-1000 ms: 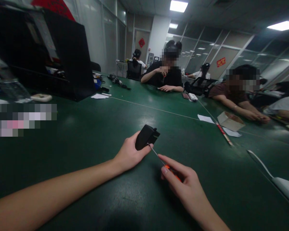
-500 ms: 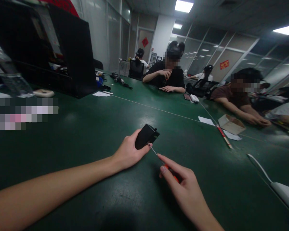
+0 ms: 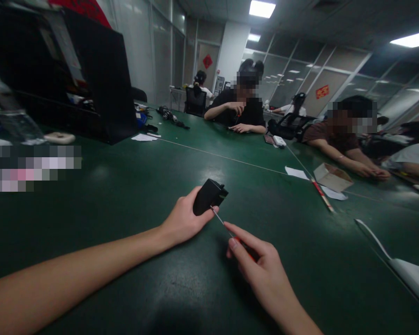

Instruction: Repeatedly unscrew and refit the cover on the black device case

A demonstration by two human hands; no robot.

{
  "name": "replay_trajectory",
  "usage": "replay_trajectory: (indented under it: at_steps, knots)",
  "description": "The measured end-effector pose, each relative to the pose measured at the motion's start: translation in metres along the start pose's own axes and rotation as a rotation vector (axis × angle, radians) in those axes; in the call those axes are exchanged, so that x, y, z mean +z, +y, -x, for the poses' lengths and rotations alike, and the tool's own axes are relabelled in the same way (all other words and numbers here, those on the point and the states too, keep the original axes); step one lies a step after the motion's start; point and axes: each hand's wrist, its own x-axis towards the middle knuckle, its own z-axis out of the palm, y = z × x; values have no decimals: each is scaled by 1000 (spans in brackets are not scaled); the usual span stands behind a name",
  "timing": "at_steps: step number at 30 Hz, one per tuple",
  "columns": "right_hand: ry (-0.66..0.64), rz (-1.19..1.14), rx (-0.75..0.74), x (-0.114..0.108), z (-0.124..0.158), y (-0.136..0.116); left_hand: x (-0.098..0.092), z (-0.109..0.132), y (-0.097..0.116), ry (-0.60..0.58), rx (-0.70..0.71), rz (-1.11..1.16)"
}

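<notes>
A small black box-shaped device (image 3: pixel 207 197) is gripped in my left hand (image 3: pixel 184 216), tilted above the green table (image 3: pixel 132 186). My left thumb lies along its near lower edge. In my right hand (image 3: pixel 260 260) is a screwdriver (image 3: pixel 220 219) with an orange handle and a thin metal shaft. The handle is mostly covered by my fingers, and the index finger stretches along it towards the shaft. The shaft's tip meets the device's lower side, close to my left thumb. What exactly the tip touches is too small to make out.
A large black case (image 3: pixel 101 79) stands at the left, with a beige object (image 3: pixel 60 138) near it. Cables (image 3: pixel 171 116) lie farther back. To the right are papers, an open cardboard box (image 3: pixel 333 177) and a red stick-like thing (image 3: pixel 322 196). Other people sit across the table.
The whole view has shifted slightly, moving the scene a little left. My left hand still holds the device, and the screwdriver tip stays against it. My right hand's fingers have turned slightly around the handle.
</notes>
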Motion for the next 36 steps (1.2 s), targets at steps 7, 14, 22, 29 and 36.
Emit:
replay_trajectory:
  at_steps: [7,14,22,29,36]
  knots:
    - [-111,-515,298,1,4,-12,0,-1,-3,7,49,-48]
    - [-248,-859,456,-11,4,-16,1,-1,-6,-14,92,-123]
    - [54,481,-384,-8,6,6,2,0,-8,-51,55,-139]
    - [116,627,-520,-14,1,13,2,-2,-5,-116,-24,12]
    - [164,120,-123,-2,-13,10,14,2,-4,-225,-242,767]
